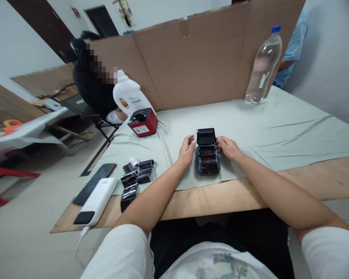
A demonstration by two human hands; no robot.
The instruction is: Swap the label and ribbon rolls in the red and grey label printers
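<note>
A small dark portable printer (208, 164) stands on the cloth in front of me. Its black lid (206, 136) is tipped up, and a dark shiny roll (208, 159) lies in the bay. To the left of the printer is my left hand (187, 149), its fingers loosely bent and apart, holding nothing. My right hand (227, 148) is on the other side, with its curled fingertips against the lid's right edge near the hinge. Part of those fingertips is hidden behind the lid.
Several loose rolls (130, 176) with dark glossy strips lie left of my forearm. Beyond them are a phone (95, 183) and a white power bank (100, 199) with a cable. A red box (144, 123), white jug (130, 93) and water bottle (264, 68) stand before a cardboard partition (192, 58). People sit behind it.
</note>
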